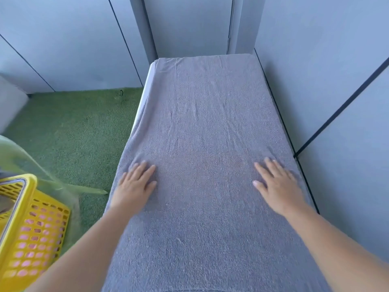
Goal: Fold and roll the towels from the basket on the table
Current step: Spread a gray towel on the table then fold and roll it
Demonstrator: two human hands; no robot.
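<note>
A large grey-lilac towel [206, 127] lies spread flat over the whole narrow table, its left edge hanging over the table's white side [145, 89]. My left hand [134, 186] presses flat on the towel near its left edge, fingers straight and spread. My right hand [275, 184] presses flat on the towel near its right edge, fingers straight as well. The yellow perforated basket [31, 234] stands at the lower left beside the table, with pink cloth showing through its holes.
Grey partition walls close in the table at the back and along its right side. Green carpet [73, 127] covers the floor to the left. A pale green chair [25, 157] stands behind the basket.
</note>
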